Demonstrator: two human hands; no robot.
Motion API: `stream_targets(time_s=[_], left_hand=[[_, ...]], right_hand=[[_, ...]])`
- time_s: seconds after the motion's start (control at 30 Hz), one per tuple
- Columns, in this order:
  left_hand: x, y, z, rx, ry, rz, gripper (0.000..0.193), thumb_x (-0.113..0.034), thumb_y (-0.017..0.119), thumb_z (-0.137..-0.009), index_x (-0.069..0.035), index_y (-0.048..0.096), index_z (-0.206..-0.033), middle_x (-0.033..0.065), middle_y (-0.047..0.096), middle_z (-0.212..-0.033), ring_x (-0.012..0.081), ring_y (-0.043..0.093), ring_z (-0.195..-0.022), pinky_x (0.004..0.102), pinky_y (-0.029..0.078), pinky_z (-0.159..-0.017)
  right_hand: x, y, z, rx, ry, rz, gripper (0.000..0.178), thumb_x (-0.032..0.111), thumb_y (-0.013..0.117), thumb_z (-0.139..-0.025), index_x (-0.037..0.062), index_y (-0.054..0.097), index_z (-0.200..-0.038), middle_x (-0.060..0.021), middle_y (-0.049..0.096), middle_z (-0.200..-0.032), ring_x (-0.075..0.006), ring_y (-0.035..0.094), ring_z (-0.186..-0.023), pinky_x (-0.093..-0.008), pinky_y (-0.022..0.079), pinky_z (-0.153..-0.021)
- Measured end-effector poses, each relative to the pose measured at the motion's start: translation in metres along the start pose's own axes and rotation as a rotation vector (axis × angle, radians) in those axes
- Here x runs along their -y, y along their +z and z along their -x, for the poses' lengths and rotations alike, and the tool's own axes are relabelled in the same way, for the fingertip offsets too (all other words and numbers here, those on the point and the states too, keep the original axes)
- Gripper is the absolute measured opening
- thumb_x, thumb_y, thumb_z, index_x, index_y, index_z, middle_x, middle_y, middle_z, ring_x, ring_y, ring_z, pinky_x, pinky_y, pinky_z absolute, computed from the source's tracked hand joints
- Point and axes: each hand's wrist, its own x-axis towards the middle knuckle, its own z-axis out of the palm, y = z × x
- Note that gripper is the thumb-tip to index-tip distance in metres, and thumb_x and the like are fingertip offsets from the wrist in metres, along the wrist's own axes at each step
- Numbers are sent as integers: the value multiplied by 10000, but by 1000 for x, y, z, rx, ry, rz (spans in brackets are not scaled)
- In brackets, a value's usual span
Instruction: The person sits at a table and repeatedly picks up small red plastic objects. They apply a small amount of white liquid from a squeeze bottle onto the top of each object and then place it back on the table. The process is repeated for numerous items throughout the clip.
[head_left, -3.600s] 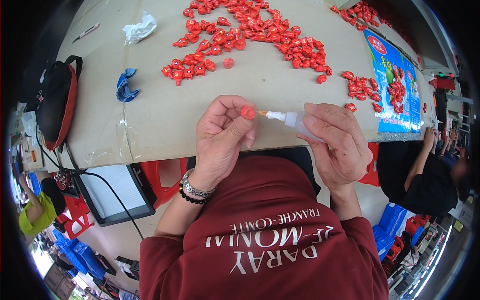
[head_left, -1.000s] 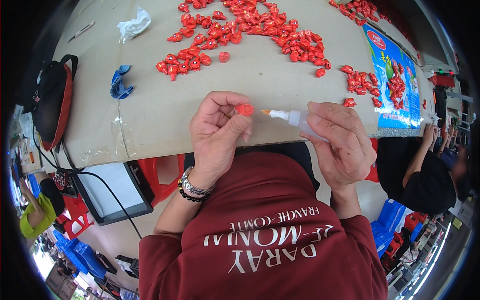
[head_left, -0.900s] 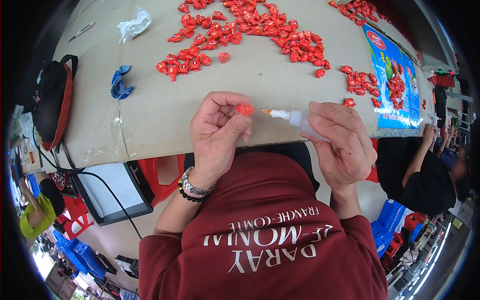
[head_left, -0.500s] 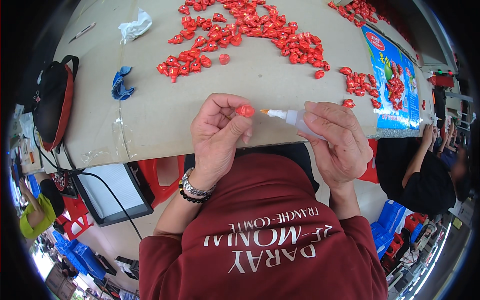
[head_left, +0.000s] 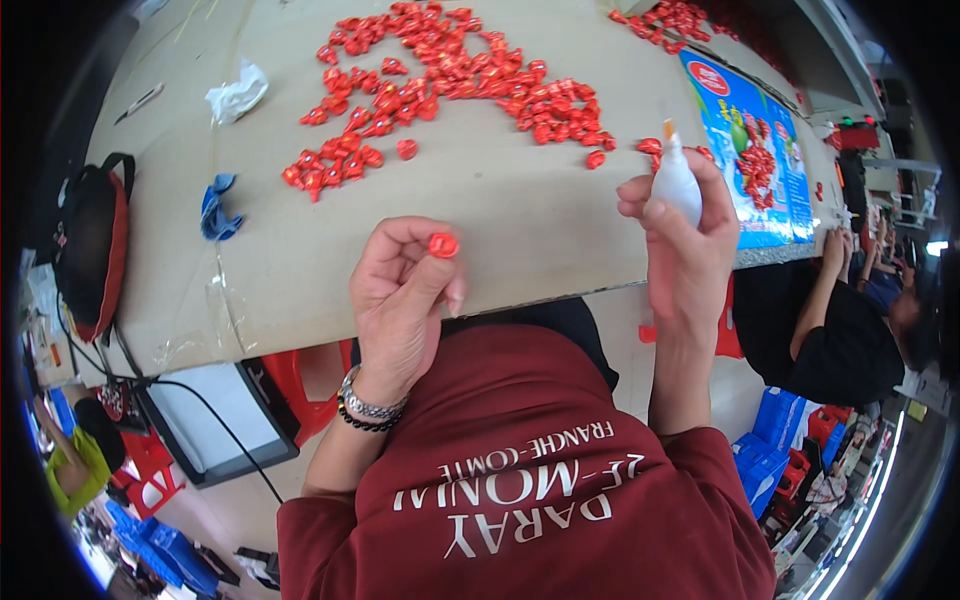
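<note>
Between the thumb and fingers of my left hand is a small red plastic piece, held above the table's near edge. My right hand grips a white squeeze bottle with its thin orange-brown nozzle pointing up. The bottle stands well apart from the red piece, off to the right. A large heap of similar red pieces is spread over the table beyond my hands, with a smaller cluster nearer on the left. A single red piece lies by itself beside that cluster.
On the table's left side lie a blue cloth-like scrap, a crumpled white tissue, a pen and a black-and-red bag. A blue printed sheet with red pieces on it is at the right. Another person sits further right.
My right hand has swung the bottle up and away from the red piece, turning its nozzle from leftward to upward. My left hand still holds the piece, slightly lower left in view.
</note>
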Motion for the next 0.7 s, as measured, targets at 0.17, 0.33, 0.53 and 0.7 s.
stream_targets(time_s=[0.17,0.33,0.53,0.7], left_hand=[[-5,7,4,19,-27,96,168,-95,586,-901,-4,505,-1016,84,609,-891,97,507,-571,232,420,-487],[-5,4,8,82,-30,68,244,-186,635,-876,-29,499,-1004,85,584,-926,98,485,-559,212,369,-434],[1,3,10,93,-33,81,242,-176,640,-872,-23,497,-992,83,589,-903,97,485,-558,211,382,-441],[2,5,8,93,-52,132,178,-85,606,-884,-11,504,-1009,98,611,-907,112,514,-561,234,422,-479]], right_hand=[[-1,-15,-25,-10,29,242,404,-90,604,-719,40,396,-1040,-61,519,-890,-186,631,-673,-282,523,-601],[-18,-26,-45,184,-522,1057,215,-89,623,-717,42,590,-884,-36,519,-800,-151,558,-678,-286,435,-586],[-22,-17,-44,273,-404,1238,225,-47,677,-685,75,686,-875,-69,557,-767,-213,569,-725,-321,431,-609],[-29,-13,-38,261,-452,1322,210,-37,680,-682,68,679,-864,-69,584,-803,-227,586,-746,-342,447,-621]])
